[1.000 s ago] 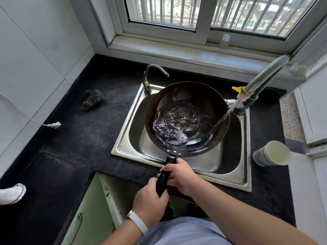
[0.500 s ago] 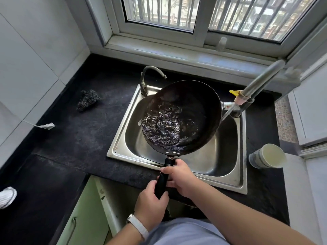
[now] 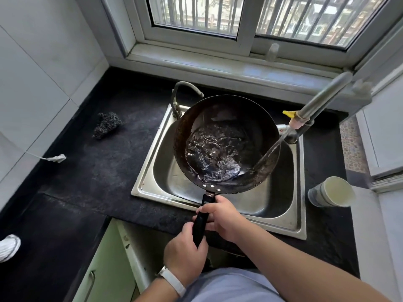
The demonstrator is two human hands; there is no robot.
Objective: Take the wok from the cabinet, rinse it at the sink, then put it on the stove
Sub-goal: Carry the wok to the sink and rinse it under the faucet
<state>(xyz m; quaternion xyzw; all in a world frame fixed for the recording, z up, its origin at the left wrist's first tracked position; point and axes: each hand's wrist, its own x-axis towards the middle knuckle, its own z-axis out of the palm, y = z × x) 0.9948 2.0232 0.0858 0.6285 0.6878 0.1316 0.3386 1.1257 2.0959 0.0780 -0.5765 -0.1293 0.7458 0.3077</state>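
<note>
While water runs from the tall tap [image 3: 320, 100] at the right of the sink [image 3: 281, 205], the wok [image 3: 226, 144] hangs over the basin, tipped a little, with a shallow pool churning in its dark bowl. The thin stream [image 3: 273, 147] lands on the wok's right inner wall. Both hands are clamped on the black handle [image 3: 201, 221]: the right hand [image 3: 224, 219] wraps it up close to the bowl, and the left hand [image 3: 185, 251], a white band at its wrist, grips the near end just behind. A second, smaller curved tap [image 3: 185, 92] stands at the sink's far left corner, behind the wok's rim. On the black surface [image 3: 98, 171] to the left lie a dark scouring pad [image 3: 106, 124] and, nearer the wall, a white plug on its cord [image 3: 55, 158]. A pale cup [image 3: 331, 191] lies on its side at the right, near the sink's edge. Below the surface a green cabinet door [image 3: 104, 264] stands open
</note>
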